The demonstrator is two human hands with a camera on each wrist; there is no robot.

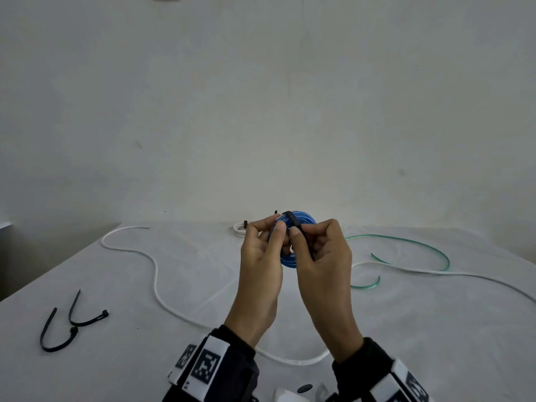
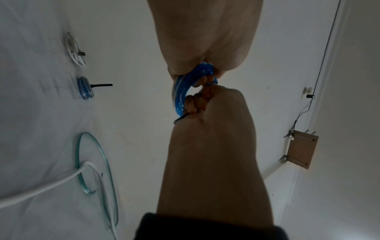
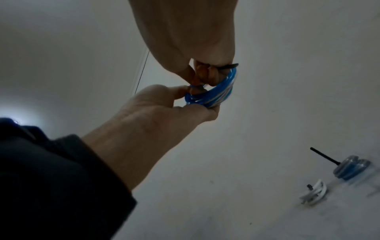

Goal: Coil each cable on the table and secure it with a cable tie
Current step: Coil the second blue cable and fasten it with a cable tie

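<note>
I hold a coiled blue cable (image 1: 301,219) in the air above the table with both hands. My left hand (image 1: 275,227) pinches the coil's left side between thumb and fingers. A black cable tie (image 1: 291,220) wraps over the top of the coil, and its tail runs down into my right hand (image 1: 300,232), which pinches it. In the left wrist view the blue coil (image 2: 180,92) sits between both hands and the tie's tail (image 2: 178,121) pokes out below the right fingers. In the right wrist view the tie (image 3: 229,66) crosses the coil (image 3: 213,95).
At the table's far edge lie a tied white coil (image 1: 239,229) and a tied blue coil (image 2: 85,88). A loose white cable (image 1: 156,274) runs on the left, a loose green cable (image 1: 420,248) and another white cable (image 1: 464,275) on the right. Spare black cable ties (image 1: 66,329) lie front left.
</note>
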